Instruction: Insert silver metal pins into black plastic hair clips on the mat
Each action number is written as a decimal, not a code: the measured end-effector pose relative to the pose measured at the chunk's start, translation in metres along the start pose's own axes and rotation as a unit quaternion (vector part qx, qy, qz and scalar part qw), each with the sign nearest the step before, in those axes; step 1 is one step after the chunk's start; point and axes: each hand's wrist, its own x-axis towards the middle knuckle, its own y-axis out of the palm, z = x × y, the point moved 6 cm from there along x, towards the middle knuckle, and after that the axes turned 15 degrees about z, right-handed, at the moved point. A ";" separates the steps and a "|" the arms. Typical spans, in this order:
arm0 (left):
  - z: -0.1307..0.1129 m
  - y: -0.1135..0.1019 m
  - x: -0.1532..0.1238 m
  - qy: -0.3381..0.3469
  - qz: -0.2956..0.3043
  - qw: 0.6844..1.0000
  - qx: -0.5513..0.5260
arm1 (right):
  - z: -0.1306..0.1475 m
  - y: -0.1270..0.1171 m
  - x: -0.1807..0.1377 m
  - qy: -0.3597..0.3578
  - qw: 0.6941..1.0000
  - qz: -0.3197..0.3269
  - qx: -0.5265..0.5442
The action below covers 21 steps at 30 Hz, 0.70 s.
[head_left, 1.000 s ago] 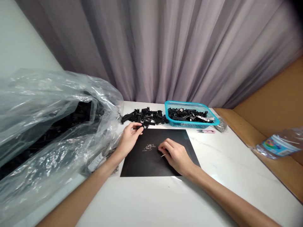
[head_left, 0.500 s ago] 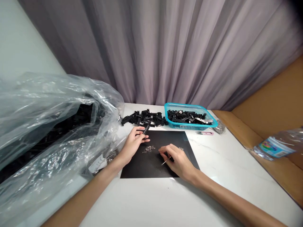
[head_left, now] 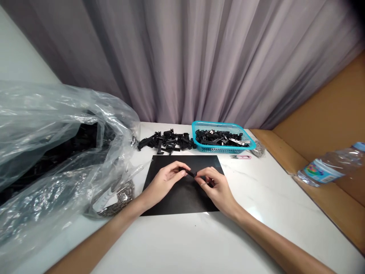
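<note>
My left hand (head_left: 164, 180) pinches a small black plastic clip (head_left: 189, 173) over the black mat (head_left: 171, 201). My right hand (head_left: 216, 188) meets it from the right, fingers closed on the clip's other end and on a thin metal pin (head_left: 204, 183). Both hands hover above the mat's middle. A loose heap of black clips (head_left: 165, 140) lies beyond the mat. To its right stands a turquoise basket (head_left: 196, 137) holding more black clips.
A large clear plastic bag (head_left: 51, 152) with dark parts fills the left side. Small pink snips (head_left: 242, 156) lie by the basket. A plastic water bottle (head_left: 327, 167) rests on brown cardboard (head_left: 327, 125) at the right. A grey curtain hangs behind the white table (head_left: 256, 213).
My left hand carried a black clip from the heap to the mat's middle. My right hand lifted off the mat with the pin and joined it. The view shifted right.
</note>
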 end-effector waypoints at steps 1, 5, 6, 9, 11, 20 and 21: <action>0.001 0.001 -0.001 -0.002 -0.001 1.000 -0.003 | -0.001 -0.001 0.000 0.002 1.000 -0.004 0.011; 0.003 0.007 -0.003 -0.035 -0.007 0.999 -0.004 | -0.006 -0.007 -0.002 0.042 0.996 -0.029 0.069; 0.003 0.008 -0.004 -0.041 -0.008 0.999 0.005 | -0.008 -0.007 -0.003 0.054 0.994 -0.033 0.088; 0.001 0.010 -0.005 -0.039 -0.016 0.999 0.028 | -0.011 -0.008 -0.004 0.074 0.988 -0.031 0.128; -0.002 0.011 -0.006 -0.028 -0.013 0.999 0.042 | -0.009 -0.009 -0.004 0.074 0.988 -0.025 0.137; -0.014 0.016 -0.007 0.026 0.005 0.994 0.103 | 0.000 -0.014 -0.007 0.073 0.987 0.016 0.143; -0.013 0.015 -0.007 0.029 0.002 0.992 0.120 | 0.001 -0.014 -0.007 0.073 0.987 0.020 0.141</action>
